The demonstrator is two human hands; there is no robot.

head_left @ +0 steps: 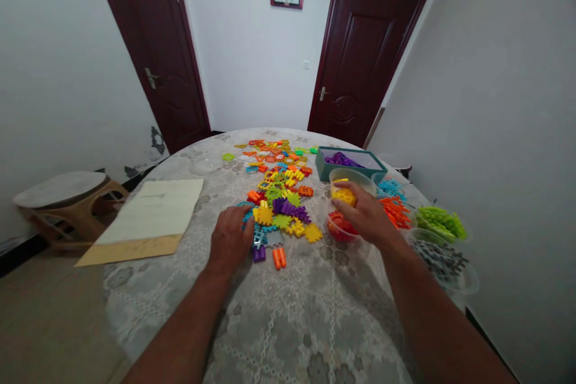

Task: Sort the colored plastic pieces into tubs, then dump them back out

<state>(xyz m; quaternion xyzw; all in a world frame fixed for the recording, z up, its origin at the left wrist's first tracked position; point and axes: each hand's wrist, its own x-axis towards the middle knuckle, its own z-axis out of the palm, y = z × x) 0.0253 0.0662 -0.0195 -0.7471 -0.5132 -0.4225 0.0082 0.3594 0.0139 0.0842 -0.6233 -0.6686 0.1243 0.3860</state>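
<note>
My left hand [230,234] rests at the near left edge of a pile of colourful plastic building pieces [281,204]. Its fingers are slightly curved and apart, touching blue pieces [258,235]. Over a clear round tub [353,175], my right hand [363,209] has thumb and fingers closed around a yellow plastic building piece [344,195]. Whether more pieces are in that grip is hidden. Just below this hand stands another clear tub with red pieces [338,225]. Two orange pegs [279,258] and a purple piece [259,253] lie at the pile's near end.
Tubs of blue [391,188], orange [396,212], green [438,222] and grey pieces [438,258] line the right edge. A teal box [321,167] holds purple pieces [342,159]. Paper [153,210] overhangs the round table [279,324] at left, near a stool [67,192].
</note>
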